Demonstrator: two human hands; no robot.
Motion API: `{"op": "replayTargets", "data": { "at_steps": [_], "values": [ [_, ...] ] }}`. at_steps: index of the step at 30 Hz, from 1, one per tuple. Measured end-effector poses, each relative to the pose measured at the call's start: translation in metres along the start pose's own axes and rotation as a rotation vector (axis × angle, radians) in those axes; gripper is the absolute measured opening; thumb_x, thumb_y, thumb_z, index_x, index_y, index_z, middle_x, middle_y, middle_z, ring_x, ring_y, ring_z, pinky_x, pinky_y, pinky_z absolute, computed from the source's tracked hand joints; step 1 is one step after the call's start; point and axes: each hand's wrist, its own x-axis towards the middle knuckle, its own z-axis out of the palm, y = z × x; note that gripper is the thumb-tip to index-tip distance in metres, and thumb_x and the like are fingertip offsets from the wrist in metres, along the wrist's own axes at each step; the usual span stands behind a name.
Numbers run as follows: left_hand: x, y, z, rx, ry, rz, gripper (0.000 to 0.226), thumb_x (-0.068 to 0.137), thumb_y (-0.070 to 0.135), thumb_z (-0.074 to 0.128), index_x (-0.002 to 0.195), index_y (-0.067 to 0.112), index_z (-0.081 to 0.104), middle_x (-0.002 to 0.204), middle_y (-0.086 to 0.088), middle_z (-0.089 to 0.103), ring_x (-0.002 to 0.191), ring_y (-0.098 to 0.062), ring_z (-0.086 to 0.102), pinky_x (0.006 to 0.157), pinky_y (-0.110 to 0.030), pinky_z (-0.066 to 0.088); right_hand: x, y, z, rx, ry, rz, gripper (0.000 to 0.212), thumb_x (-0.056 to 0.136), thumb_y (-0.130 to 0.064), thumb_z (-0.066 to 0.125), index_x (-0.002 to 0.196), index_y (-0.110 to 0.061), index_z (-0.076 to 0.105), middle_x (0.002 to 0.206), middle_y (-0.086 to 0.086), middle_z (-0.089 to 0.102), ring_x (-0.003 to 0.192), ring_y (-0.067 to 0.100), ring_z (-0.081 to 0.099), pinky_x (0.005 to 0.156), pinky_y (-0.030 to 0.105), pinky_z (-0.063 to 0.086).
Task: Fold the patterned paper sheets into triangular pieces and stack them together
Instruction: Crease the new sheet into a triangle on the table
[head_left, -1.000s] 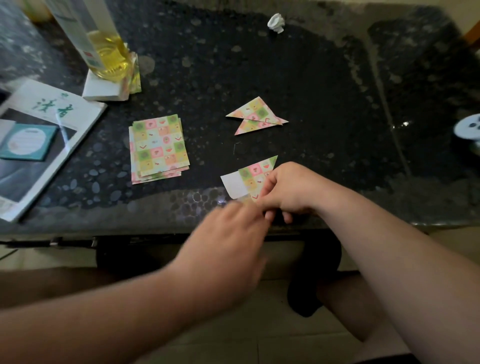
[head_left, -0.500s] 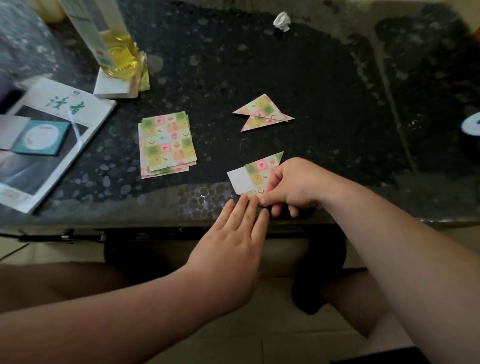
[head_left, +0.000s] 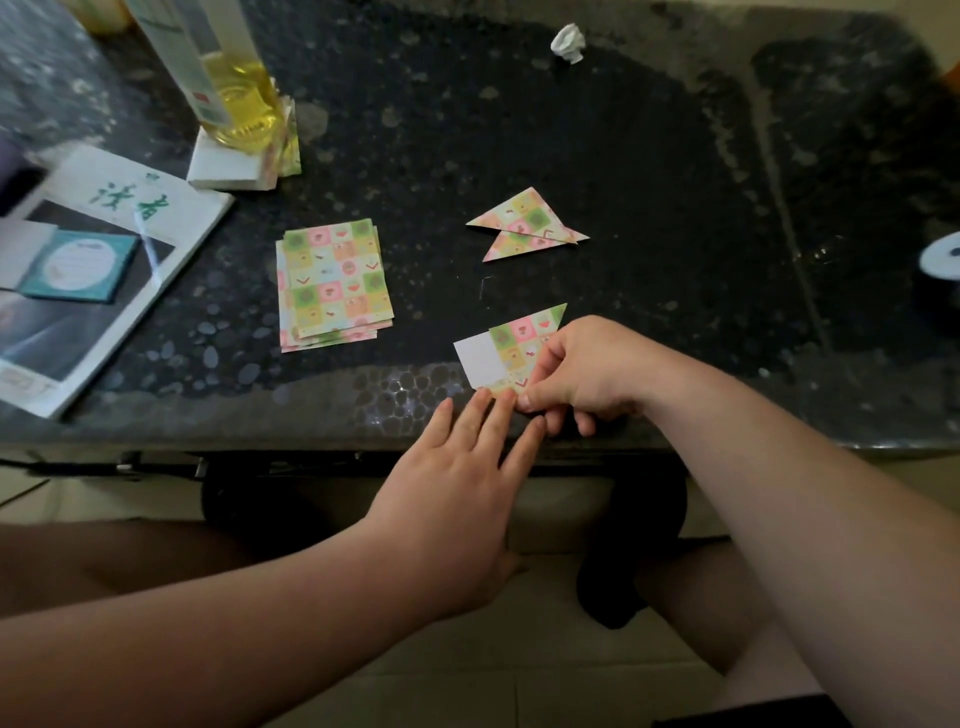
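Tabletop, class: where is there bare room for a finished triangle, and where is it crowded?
Bare: between sheet stack and folded triangles; from them back to the paper ball; to their right. Crowded: bottle and magazine at left; left hand and right hand on half-folded sheet.

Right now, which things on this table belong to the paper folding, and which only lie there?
For the job: half-folded sheet, pinched by the right hand, left hand at its edge; stack of patterned sheets; two folded triangles.
Lying about: bottle; magazine; crumpled white ball; teal card.

arms: 2 bare forearms | legs: 2 bare thighs | worn: dark hem, possibly shorts
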Motion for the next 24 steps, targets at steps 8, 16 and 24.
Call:
{"op": "replayTargets", "data": {
  "at_steps": [8, 16, 24],
  "values": [
    [0.0, -0.005, -0.002, 0.118, -0.041, -0.031, 0.105, 0.096, 0.07, 0.034, 0.154, 0.008, -0.029, 0.165, -0.023, -0.024, 0.155, -0.036, -0.017, 0.125, -0.053, -0.006, 0.004, 0.003, 0.0, 0.011, -0.02, 0.01, 0.014, 0.092, -0.022, 0.078, 0.088, -0.014, 0.066, 0.069, 0.004, 0.077, 0.037, 0.01, 0.055, 0.04, 0.019, 0.034],
    [0.006, -0.018, -0.005, 0.17, -0.009, -0.073, 0.108, 0.091, 0.081, 0.034, 0.161, 0.014, -0.012, 0.168, -0.008, 0.004, 0.152, -0.029, 0.009, 0.115, -0.065, -0.023, 0.008, 0.001, -0.002, -0.008, -0.062, 0.02, 0.014, 0.092, -0.014, 0.075, 0.086, -0.017, 0.062, 0.066, 0.004, 0.075, 0.043, 0.011, 0.06, 0.041, 0.019, 0.036],
    [0.006, -0.022, -0.004, 0.192, -0.001, -0.057, 0.105, 0.091, 0.076, 0.045, 0.161, 0.022, -0.013, 0.165, -0.011, 0.005, 0.15, -0.031, 0.011, 0.11, -0.071, -0.022, 0.005, 0.004, -0.009, 0.016, -0.105, 0.011, 0.009, 0.093, -0.009, 0.073, 0.094, -0.014, 0.065, 0.071, 0.008, 0.076, 0.046, 0.012, 0.063, 0.041, 0.02, 0.038]
  ]
}}
